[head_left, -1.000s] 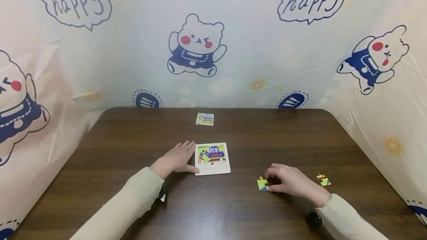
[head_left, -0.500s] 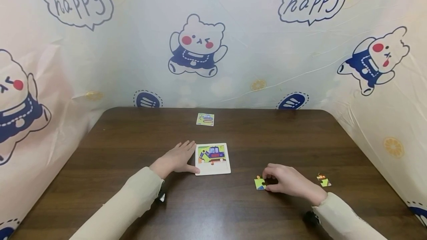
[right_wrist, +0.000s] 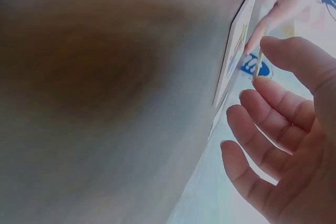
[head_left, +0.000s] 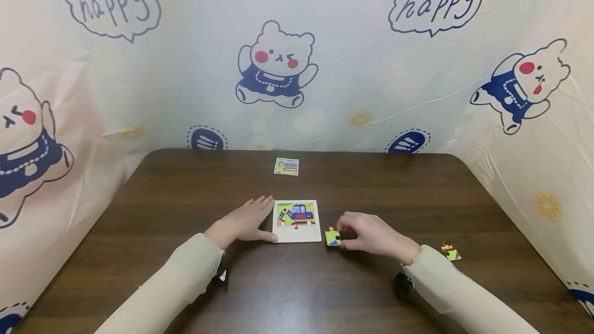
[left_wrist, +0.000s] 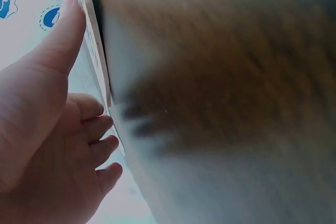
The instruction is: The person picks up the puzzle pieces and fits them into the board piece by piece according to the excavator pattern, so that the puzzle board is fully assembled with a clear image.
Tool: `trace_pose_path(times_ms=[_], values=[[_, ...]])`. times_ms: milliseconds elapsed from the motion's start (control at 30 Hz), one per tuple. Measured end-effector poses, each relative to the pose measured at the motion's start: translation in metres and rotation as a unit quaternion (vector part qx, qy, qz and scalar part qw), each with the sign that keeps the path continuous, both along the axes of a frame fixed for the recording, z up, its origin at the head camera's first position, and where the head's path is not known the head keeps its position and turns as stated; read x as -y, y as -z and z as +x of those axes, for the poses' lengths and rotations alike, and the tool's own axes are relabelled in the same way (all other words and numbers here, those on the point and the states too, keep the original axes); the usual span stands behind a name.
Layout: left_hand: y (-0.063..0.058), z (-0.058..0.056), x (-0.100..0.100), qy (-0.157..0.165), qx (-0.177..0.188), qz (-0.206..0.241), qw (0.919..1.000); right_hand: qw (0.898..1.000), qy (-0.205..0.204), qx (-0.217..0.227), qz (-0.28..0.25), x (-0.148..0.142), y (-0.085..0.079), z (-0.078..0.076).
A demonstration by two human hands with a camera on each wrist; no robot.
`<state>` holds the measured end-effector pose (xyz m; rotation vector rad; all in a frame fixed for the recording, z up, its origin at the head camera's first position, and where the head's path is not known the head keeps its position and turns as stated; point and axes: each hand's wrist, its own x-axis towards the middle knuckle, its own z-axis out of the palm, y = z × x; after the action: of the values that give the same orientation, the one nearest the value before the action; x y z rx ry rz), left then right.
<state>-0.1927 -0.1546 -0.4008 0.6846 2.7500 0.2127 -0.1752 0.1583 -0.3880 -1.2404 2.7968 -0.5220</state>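
My right hand pinches a green jigsaw piece with an orange knob and a blue corner between thumb and forefinger. In the right wrist view the jigsaw piece shows edge-on, raised off the table. Just to its left in the head view lies a white puzzle tray, its upper half filled with a purple excavator picture and its lower part bare white. My left hand lies spread with straight fingers, thumb and fingertips at the tray's left edge. The left wrist view shows this hand beside the tray's rim.
Loose jigsaw pieces lie at the right, partly behind my right forearm. A small excavator picture card lies near the far edge of the brown table. A printed curtain stands behind and at both sides.
My right hand has carried the green jigsaw piece leftward, away from the other loose pieces and close to the tray's right edge. The left hand stays at the tray.
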Motion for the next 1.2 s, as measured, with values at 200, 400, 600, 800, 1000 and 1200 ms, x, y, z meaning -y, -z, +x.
trace_pose_path(times_ms=[200,400,600,800,1000,1200], values=[[0.0,0.001,0.0,0.009,0.008,-0.005,0.9999,1.0,-0.01,0.01,0.007,0.036,-0.002,-0.013],[-0.003,0.003,-0.002,0.017,0.006,-0.009,0.9998,0.999,-0.037,-0.016,0.021,0.069,0.006,-0.022],[-0.004,0.003,-0.006,0.014,0.0,-0.021,0.9997,0.997,-0.058,-0.038,0.027,0.088,0.021,-0.03],[-0.006,0.004,-0.007,0.018,0.0,-0.016,0.9997,0.997,-0.056,-0.026,0.04,0.099,0.024,-0.034],[-0.005,0.004,-0.006,0.02,-0.001,-0.013,0.9997,0.997,-0.06,-0.026,0.04,0.104,0.02,-0.032],[-0.005,0.004,-0.005,0.02,0.0,-0.013,0.9997,0.996,-0.08,-0.035,0.03,0.107,0.019,-0.029]])
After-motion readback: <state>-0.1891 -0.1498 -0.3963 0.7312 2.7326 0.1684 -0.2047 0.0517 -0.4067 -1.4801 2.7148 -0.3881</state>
